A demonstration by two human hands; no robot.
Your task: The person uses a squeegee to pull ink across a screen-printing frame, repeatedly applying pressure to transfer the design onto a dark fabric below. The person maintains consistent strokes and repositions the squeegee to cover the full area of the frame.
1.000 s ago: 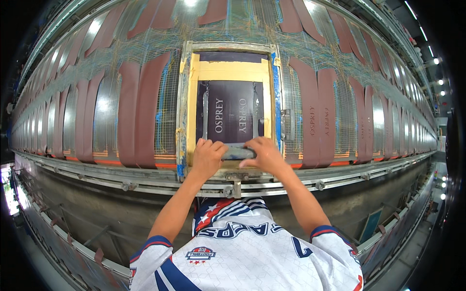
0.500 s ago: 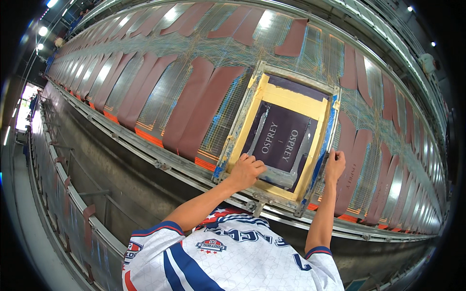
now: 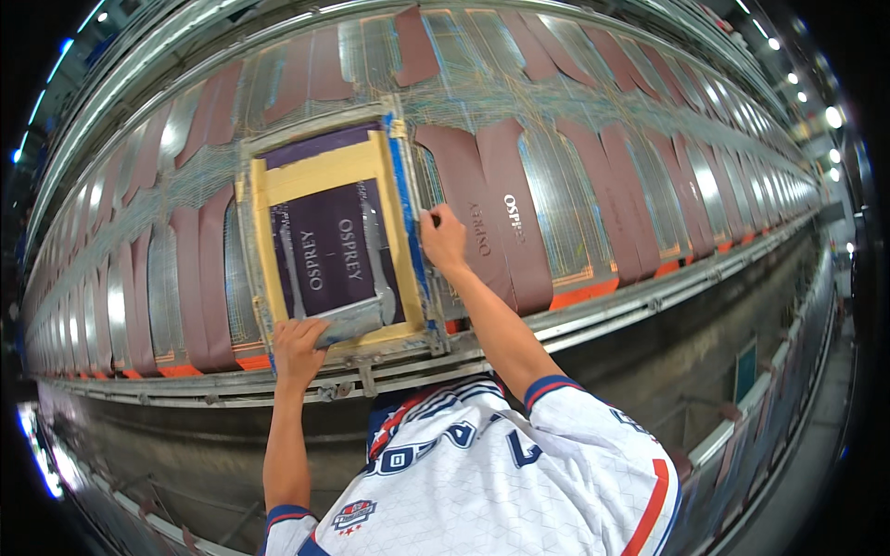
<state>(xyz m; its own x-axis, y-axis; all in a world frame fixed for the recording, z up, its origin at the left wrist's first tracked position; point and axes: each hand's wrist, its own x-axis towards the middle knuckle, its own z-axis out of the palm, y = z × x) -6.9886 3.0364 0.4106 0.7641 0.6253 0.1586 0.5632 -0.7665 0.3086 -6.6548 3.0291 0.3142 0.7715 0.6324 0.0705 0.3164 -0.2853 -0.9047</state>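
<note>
A screen-printing frame (image 3: 401,185) lies on the long table, its dark purple mesh (image 3: 320,199) bordered by yellow tape and showing pale lettering. Across the near end of the mesh rests a grey squeegee (image 3: 357,322). My left hand (image 3: 298,352) is closed around the squeegee's left end, at the frame's near left corner. Streaks of grey ink run along both sides of the mesh. Beside the frame's right edge, my right hand (image 3: 444,239) has its fingers curled together; what they grip, if anything, is hidden.
To the right, a maroon cut piece (image 3: 501,204) bears dark and white lettering. More maroon pieces (image 3: 607,195) lie in rows along the table, over thin coloured lines. A metal rail (image 3: 593,310) runs along the near edge. Another rack (image 3: 769,389) stands behind on the right.
The view has turned, so the frame now appears farther left. My left hand stays at the squeegee and my right hand beside the frame. A white-lettered maroon piece now shows on the right.
</note>
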